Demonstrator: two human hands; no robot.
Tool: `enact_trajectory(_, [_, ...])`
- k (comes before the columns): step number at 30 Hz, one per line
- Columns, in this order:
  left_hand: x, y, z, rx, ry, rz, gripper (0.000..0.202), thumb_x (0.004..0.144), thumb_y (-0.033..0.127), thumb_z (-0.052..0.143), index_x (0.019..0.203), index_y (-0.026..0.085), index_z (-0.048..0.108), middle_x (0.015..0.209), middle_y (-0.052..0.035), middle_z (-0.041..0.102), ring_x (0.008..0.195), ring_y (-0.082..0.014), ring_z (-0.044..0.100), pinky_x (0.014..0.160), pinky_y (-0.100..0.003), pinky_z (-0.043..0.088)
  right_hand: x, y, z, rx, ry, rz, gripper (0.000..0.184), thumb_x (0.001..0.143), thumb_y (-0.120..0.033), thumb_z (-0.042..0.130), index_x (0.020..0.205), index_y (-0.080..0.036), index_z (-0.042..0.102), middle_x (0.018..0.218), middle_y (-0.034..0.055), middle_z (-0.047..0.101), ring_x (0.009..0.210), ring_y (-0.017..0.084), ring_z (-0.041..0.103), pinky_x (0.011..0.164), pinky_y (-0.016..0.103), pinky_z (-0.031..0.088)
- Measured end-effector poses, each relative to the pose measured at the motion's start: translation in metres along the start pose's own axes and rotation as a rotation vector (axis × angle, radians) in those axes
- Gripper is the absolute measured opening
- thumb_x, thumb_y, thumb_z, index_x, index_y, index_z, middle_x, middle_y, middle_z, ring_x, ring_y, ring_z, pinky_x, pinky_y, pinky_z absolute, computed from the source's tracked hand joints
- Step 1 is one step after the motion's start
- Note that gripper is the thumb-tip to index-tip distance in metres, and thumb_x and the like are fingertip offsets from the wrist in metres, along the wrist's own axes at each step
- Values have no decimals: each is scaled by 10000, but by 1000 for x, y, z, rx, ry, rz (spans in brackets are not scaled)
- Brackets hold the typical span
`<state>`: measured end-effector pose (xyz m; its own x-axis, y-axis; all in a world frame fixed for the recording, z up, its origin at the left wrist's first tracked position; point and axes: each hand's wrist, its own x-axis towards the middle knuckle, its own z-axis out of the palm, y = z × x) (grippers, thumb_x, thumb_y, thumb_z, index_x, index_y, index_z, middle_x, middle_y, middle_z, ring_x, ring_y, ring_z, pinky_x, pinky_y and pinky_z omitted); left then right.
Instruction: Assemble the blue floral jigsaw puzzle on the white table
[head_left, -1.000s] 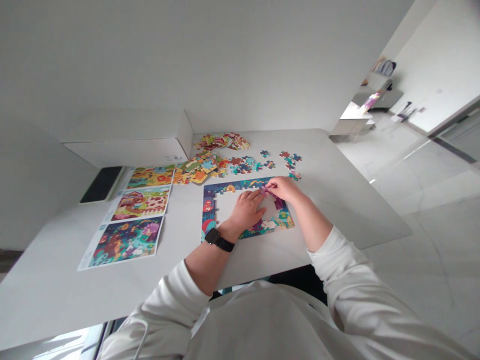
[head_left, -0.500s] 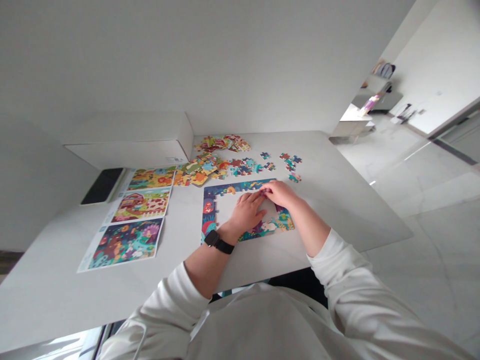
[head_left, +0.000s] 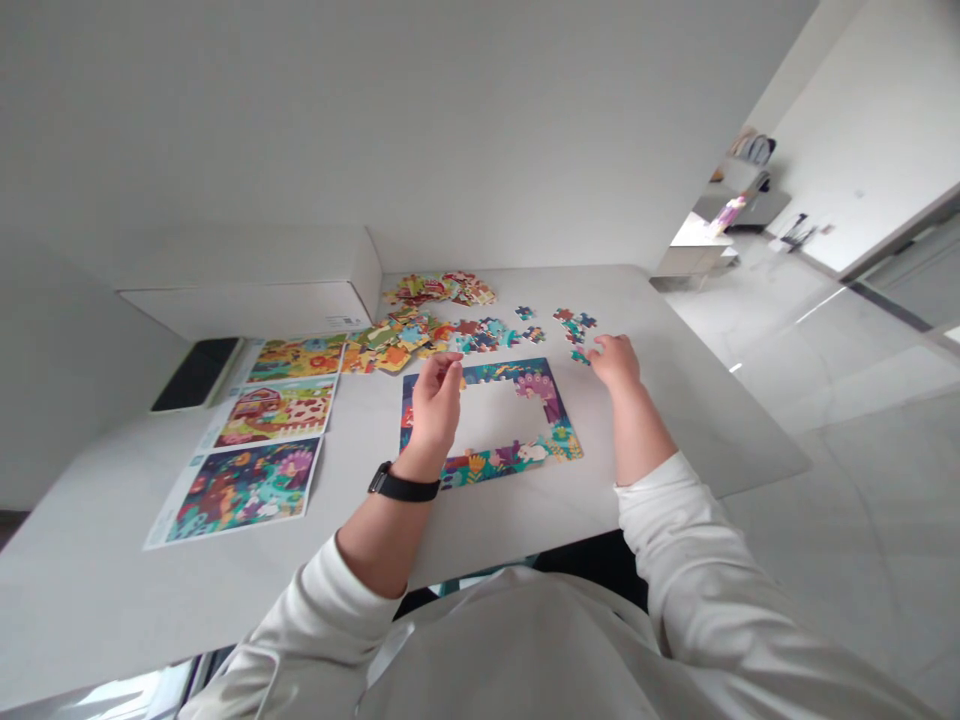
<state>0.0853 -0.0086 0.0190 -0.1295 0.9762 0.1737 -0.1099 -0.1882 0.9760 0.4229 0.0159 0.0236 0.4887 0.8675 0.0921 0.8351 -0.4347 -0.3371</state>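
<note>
Head view, left hand (head_left: 436, 405) grip unclear, right hand (head_left: 618, 362) released near jigsaw pieces (head_left: 574, 328), picture sheets (head_left: 240, 492) farther left

We count two hands (head_left: 525, 385) — one wearing a watch (head_left: 401, 484) — plus three picture sheets (head_left: 240, 490), one part-built jigsaw border (head_left: 487, 465), one white box (head_left: 247, 310), one dark device (head_left: 196, 372).

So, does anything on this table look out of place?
The main pile of puzzle pieces runs up against the top picture sheet, and a few loose pieces lie apart near the right hand, so they look stray.
</note>
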Motion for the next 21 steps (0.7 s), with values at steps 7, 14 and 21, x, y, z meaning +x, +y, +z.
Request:
enact_trajectory(7, [9, -5, -1, -245, 112, -184, 192, 869, 347, 778, 963, 221, 668, 788, 40, 559, 554, -68, 418, 477, -184, 335, 2, 3, 12, -26, -73, -12, 152, 972, -325, 749, 1064, -217, 802, 1276, 152, 720, 1074, 258, 744, 1010, 359, 552])
enact_trajectory(14, [4, -3, 0, -255, 67, -198, 201, 895, 350, 773, 980, 221, 643, 809, 37, 571, 563, -66, 436, 496, -190, 356, 9, 5, 26, 321, -6, -109, 240, 889, -423, 807, 849, -247, 649, 827, 27, 750, 769, 213, 701, 746, 319, 539])
enact_trajectory(21, [3, -7, 3, -153, -4, -159, 200, 951, 363, 756, 997, 227, 618, 806, 40, 565, 554, -71, 440, 508, -206, 376, -17, -39, 39, 918, -188, -326, 501, 763, -648, 862, 984, -236, 679, 925, 46, 780, 816, 210, 723, 808, 357, 594])
